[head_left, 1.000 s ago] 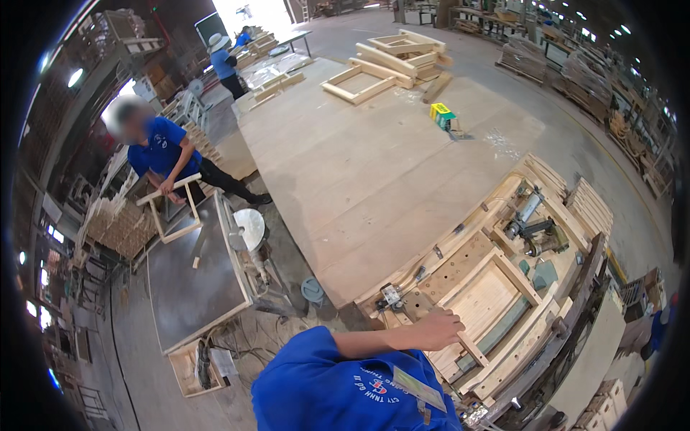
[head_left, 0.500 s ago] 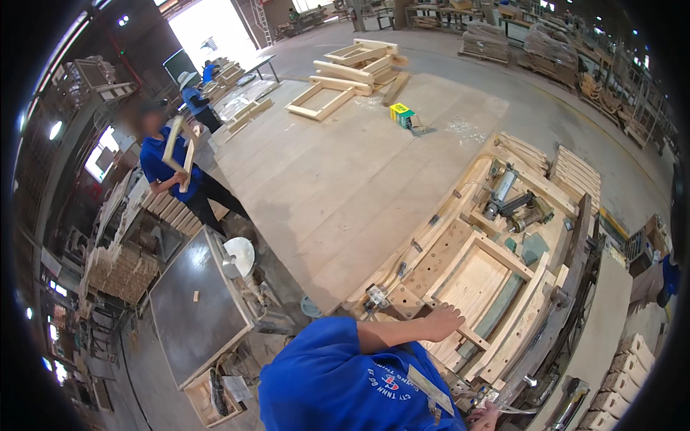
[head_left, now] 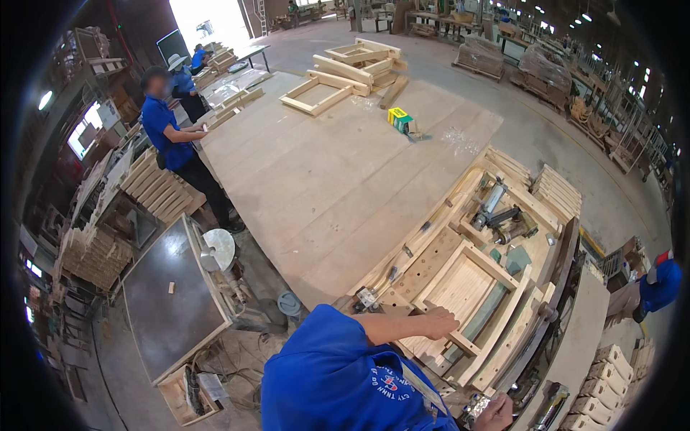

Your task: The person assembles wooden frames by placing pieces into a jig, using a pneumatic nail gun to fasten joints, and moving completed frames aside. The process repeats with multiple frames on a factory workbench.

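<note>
Frame [head_left: 493,266] of pale yellow wood lies on the jig [head_left: 424,279], in its middle part. The wood looks bare, without paint, and its bars are straight with square edges. A bar closes the far end, and a crosspiece [head_left: 466,344] runs over at the near end. Inside is a board [head_left: 460,284], also pale, with long lines of grain, and beside it a dull green strip [head_left: 481,314].

The left hand [head_left: 438,323] is at the near part of the jig, with fingers bent, against the crosspiece; whether it truly grips, I cannot tell. The right hand [head_left: 494,414] is just beside the near end of the jig; whether it is closed, I cannot tell. On the far part of the jig sits a metal cylinder [head_left: 490,200].
</note>
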### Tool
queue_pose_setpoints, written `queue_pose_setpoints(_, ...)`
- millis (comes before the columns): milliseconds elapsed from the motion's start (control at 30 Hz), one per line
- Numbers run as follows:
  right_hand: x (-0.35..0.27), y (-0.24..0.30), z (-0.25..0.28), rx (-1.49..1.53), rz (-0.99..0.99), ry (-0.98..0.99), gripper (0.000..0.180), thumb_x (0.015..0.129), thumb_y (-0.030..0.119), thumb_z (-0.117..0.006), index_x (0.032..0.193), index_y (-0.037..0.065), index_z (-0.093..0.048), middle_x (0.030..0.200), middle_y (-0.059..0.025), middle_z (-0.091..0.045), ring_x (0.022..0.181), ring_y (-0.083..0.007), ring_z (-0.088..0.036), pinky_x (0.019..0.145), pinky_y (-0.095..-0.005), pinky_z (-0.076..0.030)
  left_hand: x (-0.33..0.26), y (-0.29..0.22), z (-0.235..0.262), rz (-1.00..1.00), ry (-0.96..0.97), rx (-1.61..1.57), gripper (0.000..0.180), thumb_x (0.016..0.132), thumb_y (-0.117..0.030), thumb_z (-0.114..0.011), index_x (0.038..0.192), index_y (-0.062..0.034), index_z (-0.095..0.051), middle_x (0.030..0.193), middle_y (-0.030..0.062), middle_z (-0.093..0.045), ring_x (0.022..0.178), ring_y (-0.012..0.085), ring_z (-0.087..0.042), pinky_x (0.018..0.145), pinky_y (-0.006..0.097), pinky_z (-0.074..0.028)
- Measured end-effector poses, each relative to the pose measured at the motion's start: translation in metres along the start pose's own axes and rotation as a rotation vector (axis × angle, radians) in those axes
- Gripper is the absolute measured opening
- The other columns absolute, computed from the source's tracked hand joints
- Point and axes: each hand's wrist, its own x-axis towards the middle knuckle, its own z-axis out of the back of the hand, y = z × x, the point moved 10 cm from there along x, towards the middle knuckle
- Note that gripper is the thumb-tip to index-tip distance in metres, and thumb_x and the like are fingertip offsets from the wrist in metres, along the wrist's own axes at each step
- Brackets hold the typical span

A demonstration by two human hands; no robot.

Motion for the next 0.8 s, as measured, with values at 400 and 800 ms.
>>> queue_pose_setpoints(400, 0.033, 0.005, 0.073, 0.36, -0.109, -0.298, 0.034, 0.112, 0.028, -0.061, 0.104, -0.003, -0.074, 0.083, -0.0142, -0.072, 0.07, -0.0208, -0.066, 0.056, -0.0336, -0.054, -0.063, 0.002, 0.294, 0.128, -0.525, -0.364, 0.038, 0.081, -0.028, -0.077, 0.109, -0.0034, -0.071, 0.098, 0.0231, -0.076, 0.094, 0.0394, -0.074, 0.085, 0.05, -0.058)
queue_pose_setpoints(800, 0.066, 0.005, -0.018, 0.582, -0.011, 0.018, 0.03, 0.112, 0.027, -0.061, 0.11, -0.002, -0.069, 0.074, -0.0017, -0.059, 0.056, -0.0062, -0.05, 0.054, -0.0218, -0.039, -0.376, 0.172, 0.324, 0.482, -1.292, -1.118, 0.039, 0.103, -0.032, -0.073, 0.127, -0.0024, -0.067, 0.067, -0.0068, -0.051, 0.047, 0.0043, -0.044, 0.041, 0.023, -0.034)
